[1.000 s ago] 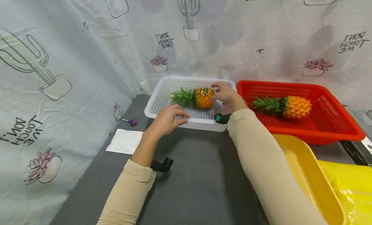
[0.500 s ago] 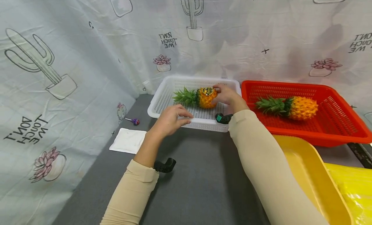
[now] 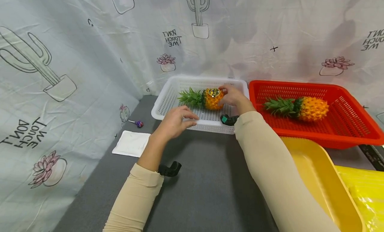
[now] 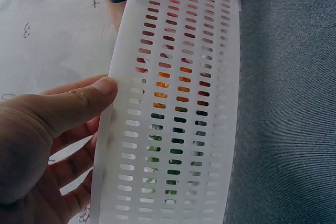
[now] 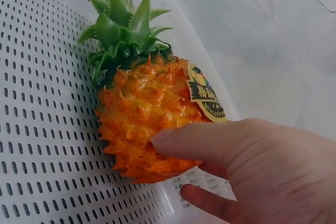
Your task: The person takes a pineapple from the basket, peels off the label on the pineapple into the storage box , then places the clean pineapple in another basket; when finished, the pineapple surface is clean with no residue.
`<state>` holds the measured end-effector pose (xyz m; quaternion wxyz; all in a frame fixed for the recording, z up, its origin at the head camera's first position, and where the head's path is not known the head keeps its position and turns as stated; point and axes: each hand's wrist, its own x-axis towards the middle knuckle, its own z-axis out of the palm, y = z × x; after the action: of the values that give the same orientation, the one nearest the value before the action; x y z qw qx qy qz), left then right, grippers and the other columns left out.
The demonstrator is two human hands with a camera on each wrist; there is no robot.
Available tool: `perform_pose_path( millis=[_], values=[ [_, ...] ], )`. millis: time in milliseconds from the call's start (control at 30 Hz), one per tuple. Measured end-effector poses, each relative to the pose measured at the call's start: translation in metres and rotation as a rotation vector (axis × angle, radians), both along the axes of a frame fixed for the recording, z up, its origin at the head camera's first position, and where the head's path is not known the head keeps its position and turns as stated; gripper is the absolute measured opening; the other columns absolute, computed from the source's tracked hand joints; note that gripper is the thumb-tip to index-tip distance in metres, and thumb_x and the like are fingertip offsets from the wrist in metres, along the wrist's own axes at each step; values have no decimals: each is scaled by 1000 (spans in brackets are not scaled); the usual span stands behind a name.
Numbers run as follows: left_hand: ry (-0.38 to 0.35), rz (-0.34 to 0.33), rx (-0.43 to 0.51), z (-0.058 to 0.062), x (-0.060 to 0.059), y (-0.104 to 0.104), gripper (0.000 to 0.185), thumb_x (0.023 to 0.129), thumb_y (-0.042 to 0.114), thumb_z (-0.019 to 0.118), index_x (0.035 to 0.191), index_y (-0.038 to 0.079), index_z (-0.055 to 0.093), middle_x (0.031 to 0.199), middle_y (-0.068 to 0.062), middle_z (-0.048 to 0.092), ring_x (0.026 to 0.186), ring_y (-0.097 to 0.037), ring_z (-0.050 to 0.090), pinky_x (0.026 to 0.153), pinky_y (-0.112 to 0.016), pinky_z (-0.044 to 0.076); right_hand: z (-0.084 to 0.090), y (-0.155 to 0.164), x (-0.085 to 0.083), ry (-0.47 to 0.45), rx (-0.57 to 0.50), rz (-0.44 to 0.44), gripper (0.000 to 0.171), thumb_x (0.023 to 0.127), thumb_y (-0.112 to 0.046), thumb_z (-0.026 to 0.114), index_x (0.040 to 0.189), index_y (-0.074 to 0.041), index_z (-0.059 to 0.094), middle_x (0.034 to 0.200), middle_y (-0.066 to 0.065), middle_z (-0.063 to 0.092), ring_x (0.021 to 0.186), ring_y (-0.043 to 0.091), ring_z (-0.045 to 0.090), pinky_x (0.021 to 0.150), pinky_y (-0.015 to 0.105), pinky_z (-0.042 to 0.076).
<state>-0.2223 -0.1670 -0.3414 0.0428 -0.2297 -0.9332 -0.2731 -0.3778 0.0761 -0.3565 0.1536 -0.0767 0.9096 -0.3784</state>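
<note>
Inside the white basket (image 3: 210, 127), lengthwise, lies a pineapple (image 3: 207, 100), crown (image 3: 190, 97) left; right fingers (image 5: 207, 200) grasp its base (image 5: 155, 169), left fingers (image 4: 73, 165) the rim (image 4: 105, 124).

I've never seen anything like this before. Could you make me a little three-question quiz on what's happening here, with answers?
1. Which hand touches the labelled pineapple in the white basket?

2. True or false: the leaves of the other pineapple, in the red basket, point toward the left side of the head view.

3. Where is the white packet?
A) in the white basket
B) on the table
C) in the red basket

Key:
1. The right hand
2. True
3. B
</note>
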Motion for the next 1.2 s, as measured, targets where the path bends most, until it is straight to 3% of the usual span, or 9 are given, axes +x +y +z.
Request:
perform_pose_path(
  millis=[267,467,633,833,1200],
  values=[
    [-2,-2,-3,1,0,2,19,96,19,74,114,13,81,110,-4,72,102,-25,66,88,-42,52,-2,0,7,-32,-91,-7,88,88,-13,79,162,-17,32,164,20,34,143,39,41,118,56,38],
    [14,-3,0,3,1,0,19,96,19,74,113,13,81,111,-5,72,104,-26,65,90,-43,52,0,-3,6,-21,-80,-16,87,87,-13,79,161,-17,33,162,19,37,140,38,44,118,54,39],
    [7,5,-8,3,1,0,19,96,20,75,113,14,81,111,-4,72,104,-25,64,90,-43,51,0,-2,7,-15,-131,-37,83,87,-11,79,157,-15,35,160,20,38,137,37,46,117,52,42],
    [-21,20,-19,3,1,1,19,96,20,75,113,15,81,111,-3,71,104,-25,64,89,-42,51,1,-1,10,-49,-262,-63,83,88,-8,78,157,-17,32,161,18,33,137,37,45,108,53,51],
    [-14,6,-33,5,0,3,20,97,19,74,114,13,81,109,-5,72,100,-25,65,87,-42,52,15,7,13,-165,-567,-117,86,91,-10,76,159,-23,26,159,17,34,137,37,47,107,55,50]
  ],
)
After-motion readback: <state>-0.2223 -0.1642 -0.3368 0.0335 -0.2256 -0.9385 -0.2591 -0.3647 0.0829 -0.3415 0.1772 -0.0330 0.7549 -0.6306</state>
